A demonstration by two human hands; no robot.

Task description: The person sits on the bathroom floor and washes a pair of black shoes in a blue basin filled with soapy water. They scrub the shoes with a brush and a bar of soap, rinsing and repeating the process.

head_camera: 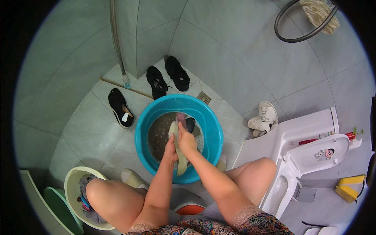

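Observation:
A blue plastic basin (216,129) holding murky, sudsy water stands on the floor before me. Above the water I hold a pale shoe (182,167), tilted on its edge. My left hand (171,148) grips its side. My right hand (187,141) is closed on a pinkish object (181,117) against the upper end of the shoe; whether it is a brush or a cloth I cannot tell. A dark rounded thing (190,124) shows in the water beside my right hand.
Black shoes (119,105) (157,82) (177,73) lie beyond the basin, near a floor drain (204,97) and a thin stick (138,92). A cream bucket (70,188) with clothes stands at left, a toilet (279,194) at right. White slippers (264,117) lean against the wall.

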